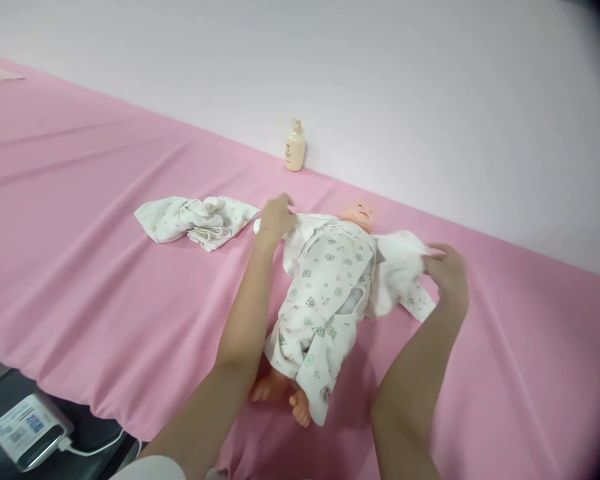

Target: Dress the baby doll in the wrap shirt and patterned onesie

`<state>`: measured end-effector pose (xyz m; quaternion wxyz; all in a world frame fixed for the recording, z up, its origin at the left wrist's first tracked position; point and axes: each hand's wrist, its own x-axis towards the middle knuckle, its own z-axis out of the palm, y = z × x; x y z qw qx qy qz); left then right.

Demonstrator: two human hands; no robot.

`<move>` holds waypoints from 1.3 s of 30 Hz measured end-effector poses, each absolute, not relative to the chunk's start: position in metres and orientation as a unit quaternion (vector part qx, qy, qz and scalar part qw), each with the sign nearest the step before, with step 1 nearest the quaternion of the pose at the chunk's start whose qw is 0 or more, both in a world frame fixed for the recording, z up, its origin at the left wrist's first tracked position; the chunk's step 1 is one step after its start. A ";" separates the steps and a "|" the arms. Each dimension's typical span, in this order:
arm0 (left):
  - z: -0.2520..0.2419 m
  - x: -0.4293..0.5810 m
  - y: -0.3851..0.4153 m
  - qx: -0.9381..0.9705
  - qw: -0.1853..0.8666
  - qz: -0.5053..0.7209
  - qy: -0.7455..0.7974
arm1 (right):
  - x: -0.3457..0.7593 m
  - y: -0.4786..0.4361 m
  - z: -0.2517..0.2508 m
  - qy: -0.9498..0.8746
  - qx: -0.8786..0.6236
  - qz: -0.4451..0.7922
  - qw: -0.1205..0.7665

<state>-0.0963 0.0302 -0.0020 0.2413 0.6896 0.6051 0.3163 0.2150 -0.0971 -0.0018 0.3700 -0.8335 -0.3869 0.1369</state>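
Note:
A baby doll (360, 215) lies on its back on the pink sheet (105, 280), head toward the wall, bare feet toward me. It wears a white printed garment (325, 293) that hangs loose over its body. My left hand (276, 219) is closed on the garment's sleeve at the doll's one shoulder. My right hand (447, 273) grips the other sleeve, pulled out to the side.
A crumpled white printed cloth (196, 219) lies left of the doll. A cream pump bottle (295, 147) stands by the wall behind. At the lower left, off the sheet's edge, a white device (27, 430) with a cable rests on a dark surface.

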 end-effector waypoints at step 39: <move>-0.060 -0.152 -0.182 0.914 0.110 0.197 0.337 | 0.037 -0.252 -0.074 -0.667 -0.696 0.046 0.264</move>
